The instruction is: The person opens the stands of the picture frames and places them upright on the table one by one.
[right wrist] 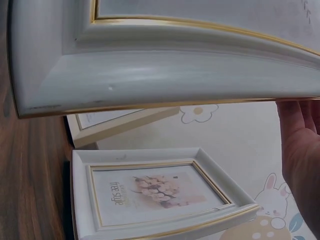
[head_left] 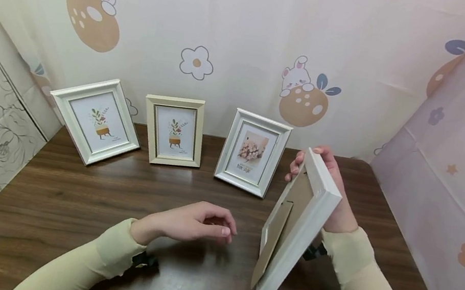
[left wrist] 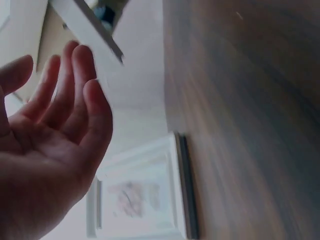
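My right hand (head_left: 331, 188) grips a white picture frame (head_left: 302, 240) by its upper edge, fingers curled over the top. In the head view its brown backing and stand leg (head_left: 275, 240) face left; the right wrist view shows its front moulding (right wrist: 165, 75) with a gold inner line. Below and left of it, my left hand (head_left: 195, 221) hovers over the table with loosely bent fingers and holds nothing. The left wrist view shows that palm (left wrist: 55, 135) apart from the frame. Nearest behind stands a white frame with a flower photo (head_left: 251, 153).
A cream frame (head_left: 174, 130) and another white frame (head_left: 95, 121), tilted, stand at the back left of the dark wooden table (head_left: 78, 201). Behind them hangs a curtain (head_left: 244, 23) with rabbit prints. More printed cloth (head_left: 457, 169) borders the right side.
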Demonstrator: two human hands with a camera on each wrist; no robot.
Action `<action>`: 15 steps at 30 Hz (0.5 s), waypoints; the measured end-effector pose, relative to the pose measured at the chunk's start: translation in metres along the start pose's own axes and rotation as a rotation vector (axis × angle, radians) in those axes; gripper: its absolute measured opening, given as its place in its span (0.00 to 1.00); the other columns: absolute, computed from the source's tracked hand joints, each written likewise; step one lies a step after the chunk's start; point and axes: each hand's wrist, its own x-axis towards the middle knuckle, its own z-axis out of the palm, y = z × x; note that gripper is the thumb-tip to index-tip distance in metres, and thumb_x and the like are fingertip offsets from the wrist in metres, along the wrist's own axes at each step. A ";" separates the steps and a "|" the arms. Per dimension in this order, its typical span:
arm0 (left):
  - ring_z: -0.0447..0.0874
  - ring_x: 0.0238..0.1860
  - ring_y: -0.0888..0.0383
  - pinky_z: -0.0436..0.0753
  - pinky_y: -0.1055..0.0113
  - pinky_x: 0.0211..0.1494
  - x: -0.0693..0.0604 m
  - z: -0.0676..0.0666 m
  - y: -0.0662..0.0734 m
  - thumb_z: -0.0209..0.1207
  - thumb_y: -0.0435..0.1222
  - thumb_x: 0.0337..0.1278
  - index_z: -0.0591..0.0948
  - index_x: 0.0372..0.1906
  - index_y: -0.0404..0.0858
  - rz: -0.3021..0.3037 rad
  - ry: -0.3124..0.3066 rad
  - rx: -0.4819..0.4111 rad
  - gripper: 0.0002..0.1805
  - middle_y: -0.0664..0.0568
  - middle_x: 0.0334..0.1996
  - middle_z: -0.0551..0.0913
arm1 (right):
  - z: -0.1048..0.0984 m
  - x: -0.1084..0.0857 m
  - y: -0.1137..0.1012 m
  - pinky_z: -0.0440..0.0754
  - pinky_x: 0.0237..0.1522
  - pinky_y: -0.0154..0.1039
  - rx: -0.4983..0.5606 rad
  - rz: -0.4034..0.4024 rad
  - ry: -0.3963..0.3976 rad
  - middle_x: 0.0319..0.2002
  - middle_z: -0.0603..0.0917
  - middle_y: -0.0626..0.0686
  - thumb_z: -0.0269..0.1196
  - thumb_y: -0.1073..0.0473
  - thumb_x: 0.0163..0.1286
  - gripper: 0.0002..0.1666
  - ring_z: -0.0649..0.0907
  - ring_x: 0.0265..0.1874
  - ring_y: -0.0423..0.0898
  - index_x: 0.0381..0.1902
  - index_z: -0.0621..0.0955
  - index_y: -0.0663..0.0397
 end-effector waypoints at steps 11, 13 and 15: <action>0.81 0.37 0.64 0.83 0.67 0.43 0.013 0.028 0.026 0.63 0.36 0.65 0.81 0.44 0.40 0.093 0.111 0.012 0.06 0.63 0.35 0.83 | -0.001 0.003 0.004 0.77 0.50 0.54 0.039 -0.043 -0.024 0.48 0.78 0.65 0.38 0.69 0.81 0.18 0.80 0.45 0.56 0.54 0.75 0.56; 0.81 0.36 0.65 0.83 0.67 0.42 0.013 0.031 0.029 0.65 0.36 0.63 0.81 0.43 0.41 0.107 0.114 0.006 0.07 0.63 0.34 0.83 | -0.002 0.003 0.004 0.77 0.51 0.54 0.028 -0.061 -0.040 0.50 0.77 0.65 0.38 0.69 0.81 0.19 0.79 0.46 0.57 0.55 0.74 0.56; 0.81 0.35 0.64 0.83 0.67 0.41 0.013 0.033 0.031 0.66 0.36 0.61 0.81 0.43 0.41 0.122 0.109 -0.005 0.08 0.61 0.33 0.82 | -0.002 0.002 0.004 0.77 0.51 0.54 0.025 -0.068 -0.037 0.50 0.77 0.65 0.37 0.69 0.81 0.19 0.78 0.46 0.57 0.56 0.74 0.56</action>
